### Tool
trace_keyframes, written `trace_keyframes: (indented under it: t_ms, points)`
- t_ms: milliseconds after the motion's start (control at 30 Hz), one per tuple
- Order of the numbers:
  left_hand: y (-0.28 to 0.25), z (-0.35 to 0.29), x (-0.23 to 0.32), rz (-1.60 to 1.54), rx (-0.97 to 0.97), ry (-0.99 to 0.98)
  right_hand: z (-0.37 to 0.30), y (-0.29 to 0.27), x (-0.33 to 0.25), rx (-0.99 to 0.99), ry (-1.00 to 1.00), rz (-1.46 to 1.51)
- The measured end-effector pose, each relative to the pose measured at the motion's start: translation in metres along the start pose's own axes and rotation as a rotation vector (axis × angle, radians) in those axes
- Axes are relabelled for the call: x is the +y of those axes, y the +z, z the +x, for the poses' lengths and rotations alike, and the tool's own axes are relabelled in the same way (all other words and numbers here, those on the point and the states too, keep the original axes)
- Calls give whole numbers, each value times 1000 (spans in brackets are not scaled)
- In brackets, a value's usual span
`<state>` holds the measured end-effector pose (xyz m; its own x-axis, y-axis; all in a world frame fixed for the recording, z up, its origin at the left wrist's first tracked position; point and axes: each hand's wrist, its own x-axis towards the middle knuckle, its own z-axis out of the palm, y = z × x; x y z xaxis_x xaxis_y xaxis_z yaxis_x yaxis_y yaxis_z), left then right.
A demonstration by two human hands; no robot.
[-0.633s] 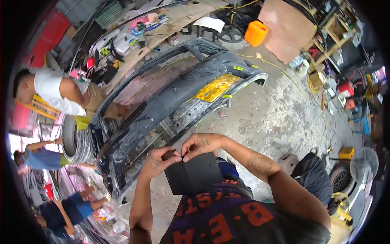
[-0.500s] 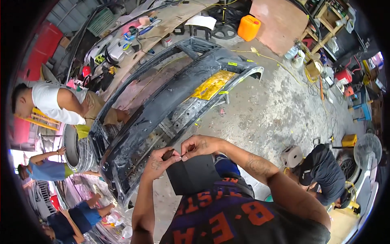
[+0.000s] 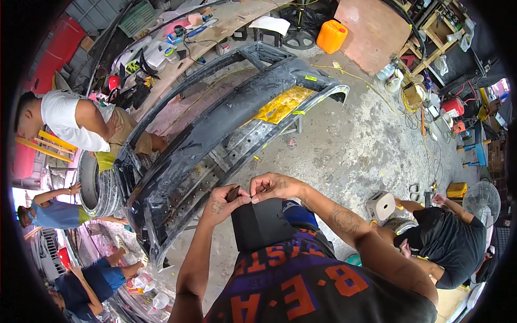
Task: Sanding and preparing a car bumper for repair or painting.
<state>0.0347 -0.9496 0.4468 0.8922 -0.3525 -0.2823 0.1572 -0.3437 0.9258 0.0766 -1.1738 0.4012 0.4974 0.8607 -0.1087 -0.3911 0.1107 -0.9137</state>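
Observation:
A black sheet that looks like sandpaper (image 3: 263,225), creased down its middle, hangs in front of my body. My left hand (image 3: 219,203) pinches its upper edge between thumb and fingers. A small dark flat piece (image 3: 232,194) also sits in that hand's grip; I cannot tell what it is. Close beside it, my right hand (image 3: 276,187) pinches the same edge, with the fingertips of both hands almost touching. Beyond my hands lies a large dark car bumper (image 3: 188,145) with sanded grey patches and a yellow patch (image 3: 283,105) on it.
A person in a white shirt (image 3: 72,121) is at the bumper's left end. Two others (image 3: 54,218) are farther left, near a tire (image 3: 94,185). At right, a person in black (image 3: 449,250) sits by a beige box (image 3: 381,205) and a fan (image 3: 481,203). An orange jerrycan (image 3: 332,36) stands at the back.
The view has shifted slightly, and my hands with the black sheet appear a little farther right. The person in black at right has leaned back and raised an arm. My pinching grip persists.

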Motion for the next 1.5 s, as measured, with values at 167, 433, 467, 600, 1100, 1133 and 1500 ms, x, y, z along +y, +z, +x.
trace_keyframes:
  t_ms: [167,433,467,600,1100,1133,1500]
  points:
    - [5,7,3,77,-58,83,-14,0,-1,38,158,-41]
    - [24,20,10,80,-197,41,-51,6,9,171,56,64]
    - [25,22,9,79,-201,43,-56,7,9,202,82,57]
    - [29,44,3,27,-426,-38,-68,-18,2,379,208,-254]
    - [83,98,12,-77,-61,-326,-47,-244,-52,501,-362,-1304]
    - [85,100,14,-83,-50,-336,-45,-249,-53,424,-395,-1311]
    - [89,116,18,-157,113,-295,-27,-269,-78,249,-257,-1259]
